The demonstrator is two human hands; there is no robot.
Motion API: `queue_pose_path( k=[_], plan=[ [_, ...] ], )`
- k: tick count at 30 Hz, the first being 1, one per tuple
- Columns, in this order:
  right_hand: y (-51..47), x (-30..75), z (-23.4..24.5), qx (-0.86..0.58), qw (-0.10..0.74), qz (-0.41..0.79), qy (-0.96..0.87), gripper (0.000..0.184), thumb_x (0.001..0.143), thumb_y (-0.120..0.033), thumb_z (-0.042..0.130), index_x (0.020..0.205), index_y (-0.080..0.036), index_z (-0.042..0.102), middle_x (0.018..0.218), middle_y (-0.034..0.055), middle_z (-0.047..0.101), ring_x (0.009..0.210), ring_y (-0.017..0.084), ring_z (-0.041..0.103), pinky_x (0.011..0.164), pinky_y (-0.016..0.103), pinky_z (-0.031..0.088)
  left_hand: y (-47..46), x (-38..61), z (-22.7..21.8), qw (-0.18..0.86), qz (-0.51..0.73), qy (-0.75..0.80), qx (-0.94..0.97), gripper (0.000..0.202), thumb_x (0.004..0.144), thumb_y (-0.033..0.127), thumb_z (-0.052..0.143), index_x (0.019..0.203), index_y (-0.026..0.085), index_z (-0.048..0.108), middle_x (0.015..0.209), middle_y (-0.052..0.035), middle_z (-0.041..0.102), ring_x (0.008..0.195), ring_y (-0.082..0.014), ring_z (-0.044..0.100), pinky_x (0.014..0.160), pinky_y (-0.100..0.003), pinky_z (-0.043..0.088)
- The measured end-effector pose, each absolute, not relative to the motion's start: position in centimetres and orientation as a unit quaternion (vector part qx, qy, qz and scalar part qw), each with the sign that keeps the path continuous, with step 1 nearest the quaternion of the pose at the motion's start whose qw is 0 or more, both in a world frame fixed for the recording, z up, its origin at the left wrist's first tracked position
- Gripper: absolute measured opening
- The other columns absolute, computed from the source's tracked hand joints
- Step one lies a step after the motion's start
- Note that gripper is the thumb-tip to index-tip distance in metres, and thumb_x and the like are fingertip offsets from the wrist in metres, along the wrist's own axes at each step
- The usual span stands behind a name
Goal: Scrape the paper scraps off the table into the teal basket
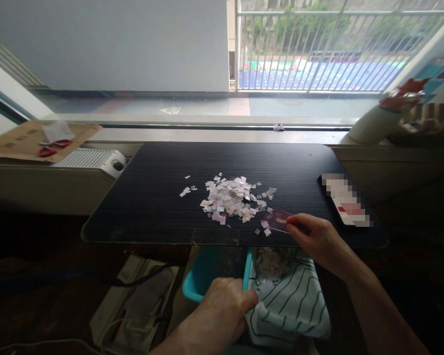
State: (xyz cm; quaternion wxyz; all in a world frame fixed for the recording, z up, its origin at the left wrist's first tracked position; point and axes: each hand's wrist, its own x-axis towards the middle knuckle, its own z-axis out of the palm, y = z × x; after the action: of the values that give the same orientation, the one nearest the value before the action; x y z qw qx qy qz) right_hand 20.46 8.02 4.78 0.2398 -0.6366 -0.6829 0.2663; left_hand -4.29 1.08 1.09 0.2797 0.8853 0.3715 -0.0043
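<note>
A loose heap of small pale paper scraps (pixel 231 195) lies on the dark table, with a few pieces scattered around it. My right hand (pixel 314 236) pinches a thin, pinkish see-through rounded piece (pixel 276 220) at the heap's near right edge. Below the table's front edge stands a turquoise bin (pixel 192 291). My left hand (pixel 225 308) is closed around its near rim, where the divider meets a striped cloth (pixel 299 301); its fingertips are hidden. More scraps (pixel 272 261) rest on the cloth side.
A phone-like object (pixel 348 202), partly blurred out, lies on the right of the table (pixel 148 172). Red-handled scissors (pixel 55 147) rest on brown paper at the left, beside a white radiator (pixel 92 160). A pale vase (pixel 375 123) leans on the right sill.
</note>
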Motion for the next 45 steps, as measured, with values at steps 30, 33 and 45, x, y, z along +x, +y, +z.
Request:
queue_pose_path(
  k=[30,33,45],
  plan=[
    [6.7,22.0,5.2,-0.641,0.224,0.239,-0.694,0.020,0.087,-0.035,0.053,0.087,-0.021,0.068,0.074,0.0019,0.066,0.061,0.015,0.057,0.057,0.026,0.044,1.4,-3.9,1.3,0.293,-0.022,0.369,0.882,0.015,0.074,0.009,0.057,0.081,0.021,0.062,0.077,-0.0020,0.064,0.071,-0.0200,0.062,0.060,-0.025,0.041],
    [7.1,21.5,5.0,-0.626,0.249,0.244,-0.697,0.022,0.088,-0.035,0.052,0.088,-0.020,0.068,0.075,0.0025,0.066,0.062,0.015,0.058,0.057,0.025,0.045,1.4,-4.0,1.4,0.285,-0.023,0.369,0.885,0.014,0.073,0.010,0.058,0.080,0.021,0.062,0.077,-0.0015,0.063,0.071,-0.0203,0.061,0.059,-0.025,0.040],
    [7.6,21.2,4.9,-0.620,0.256,0.231,-0.705,0.023,0.089,-0.033,0.051,0.086,-0.019,0.069,0.076,0.0024,0.066,0.062,0.014,0.058,0.058,0.025,0.044,1.2,-4.1,0.9,0.280,-0.009,0.369,0.886,0.013,0.074,0.010,0.058,0.079,0.021,0.061,0.076,-0.0010,0.063,0.071,-0.0195,0.061,0.059,-0.025,0.039]
  ],
)
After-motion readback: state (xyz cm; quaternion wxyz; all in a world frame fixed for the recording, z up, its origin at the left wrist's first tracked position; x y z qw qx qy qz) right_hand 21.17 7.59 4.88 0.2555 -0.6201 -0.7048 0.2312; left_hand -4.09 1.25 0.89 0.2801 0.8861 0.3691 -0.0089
